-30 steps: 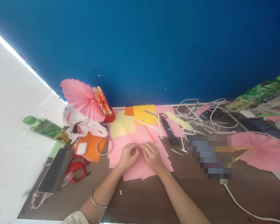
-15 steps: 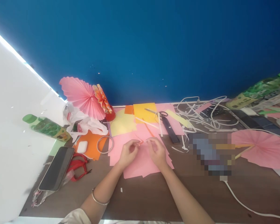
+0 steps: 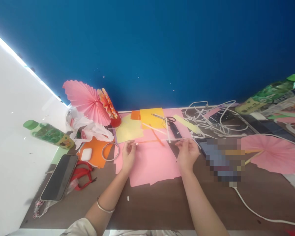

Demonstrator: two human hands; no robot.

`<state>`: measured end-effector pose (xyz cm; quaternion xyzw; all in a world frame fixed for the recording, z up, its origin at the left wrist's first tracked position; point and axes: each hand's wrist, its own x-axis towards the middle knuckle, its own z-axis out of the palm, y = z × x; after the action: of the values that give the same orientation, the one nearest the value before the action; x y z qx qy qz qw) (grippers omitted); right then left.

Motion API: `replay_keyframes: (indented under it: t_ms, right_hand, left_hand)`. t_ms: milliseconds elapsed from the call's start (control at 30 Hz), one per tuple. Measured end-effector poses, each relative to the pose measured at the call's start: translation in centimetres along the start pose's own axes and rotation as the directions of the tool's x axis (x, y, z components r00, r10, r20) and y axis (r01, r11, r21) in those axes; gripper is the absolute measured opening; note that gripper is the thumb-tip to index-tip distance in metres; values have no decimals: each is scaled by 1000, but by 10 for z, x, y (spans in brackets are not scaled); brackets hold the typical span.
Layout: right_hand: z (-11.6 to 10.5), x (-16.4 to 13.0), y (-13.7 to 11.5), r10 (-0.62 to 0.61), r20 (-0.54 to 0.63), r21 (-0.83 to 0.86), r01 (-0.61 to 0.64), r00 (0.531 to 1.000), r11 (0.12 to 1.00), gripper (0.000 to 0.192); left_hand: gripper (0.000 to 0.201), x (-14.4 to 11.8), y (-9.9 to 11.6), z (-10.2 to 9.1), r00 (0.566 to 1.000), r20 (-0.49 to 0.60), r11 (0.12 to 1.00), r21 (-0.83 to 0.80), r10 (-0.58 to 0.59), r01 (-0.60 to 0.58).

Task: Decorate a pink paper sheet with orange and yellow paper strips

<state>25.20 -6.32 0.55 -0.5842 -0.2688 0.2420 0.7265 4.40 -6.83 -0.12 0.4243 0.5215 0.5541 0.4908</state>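
I see both hands over the counter (image 3: pixel 162 209), a thin paper strip (image 3: pixel 157 141) stretched taut between them above the pink sheet (image 3: pixel 152 164). The left hand (image 3: pixel 128 154), at about 11 o'clock of that sheet, has its fingers pinched closed on the strip's left end; the right hand (image 3: pixel 187 152), at about 1 o'clock, pinches the other end. The strip runs level from 9 to 3 o'clock, just above the paper and apart from it as far as I can tell.

I judge the step in hand to be drawing the strip out straight. The next move, as I read it, calls for keeping even tension at both ends so the thin paper neither tears nor twists.

By my count: two pink pleated fans, one (image 3: pixel 87 101) at 10 o'clock and one (image 3: pixel 272 152) at 3 o'clock; two green bottles, one (image 3: pixel 48 134) at 9 o'clock and one (image 3: pixel 267 93) at 2 o'clock. There is one pair of scissors (image 3: pixel 166 118) at 12 o'clock, one phone (image 3: pixel 59 177) at 8 o'clock, one earbud case (image 3: pixel 86 154), one tape ring (image 3: pixel 110 151), and a tangle of white cables (image 3: pixel 211 121), too knotted to count.
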Motion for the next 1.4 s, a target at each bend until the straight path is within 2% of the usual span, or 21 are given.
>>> replay_keyframes:
  t_ms: [100, 300, 367, 433, 500, 567, 633, 667, 700, 767, 800, 833, 933, 1033, 1400]
  right_hand:
    - [-6, 12, 1, 4, -113, 93, 7, 994, 996, 30]
    - [-22, 33, 5, 47, -304, 166, 4, 952, 986, 31]
    - [-24, 34, 6, -17, -297, 74, 41, 955, 996, 33]
    - [-22, 29, 6, -173, -230, -150, 141, 958, 979, 38]
    - [-16, 20, 5, -379, -111, -384, 312, 919, 869, 45]
    - [-8, 6, 3, -561, 24, -488, 499, 827, 716, 48]
    - [0, -11, 0, -671, 189, -456, 669, 717, 587, 40]
    - [3, -20, -1, -696, 321, -387, 760, 642, 522, 33]
    - [7, -30, -1, -698, 463, -291, 838, 546, 462, 30]
    - [11, -47, -1, -663, 661, -92, 915, 352, 394, 31]
    - [13, -53, 0, -651, 685, -52, 914, 326, 403, 32]
    - [15, -58, 1, -639, 701, -30, 909, 316, 416, 32]
    - [16, -64, 5, -620, 700, -34, 884, 354, 466, 32]
    - [16, -63, 7, -612, 697, -44, 875, 373, 483, 32]
    - [16, -61, 3, -614, 704, -34, 881, 356, 472, 33]
  left_hand:
    - [23, 0, 1, 1, 1000, -12, 1000, -22, 7, -8]
    - [23, -3, 6, 3, 998, -50, 999, -19, 37, -38]
    - [24, -4, 8, 3, 998, -43, 999, -17, 34, -34]
    - [26, -5, 9, 4, 999, -26, 999, -36, 31, -32]
    - [28, -6, 9, 5, 999, 3, 997, -65, 32, -32]
    - [29, -7, 9, 6, 999, 31, 996, -86, 36, -33]
    - [30, -8, 10, 7, 997, 65, 995, -97, 29, -23]
    - [30, -9, 11, 8, 996, 87, 995, -98, 24, -15]
    - [30, -9, 12, 8, 993, 114, 995, -97, 18, -7]
    - [31, -11, 14, 10, 985, 171, 996, -86, 13, 2]
    - [31, -12, 15, 10, 981, 194, 997, -78, 15, 0]
    - [30, -13, 16, 11, 977, 212, 997, -71, 19, -4]
    - [30, -15, 16, 11, 968, 249, 998, -50, 35, -23]
    - [28, -15, 14, 10, 963, 265, 998, -24, 54, -49]
    - [22, -18, 8, 8, 956, 277, 988, 88, 100, -129]
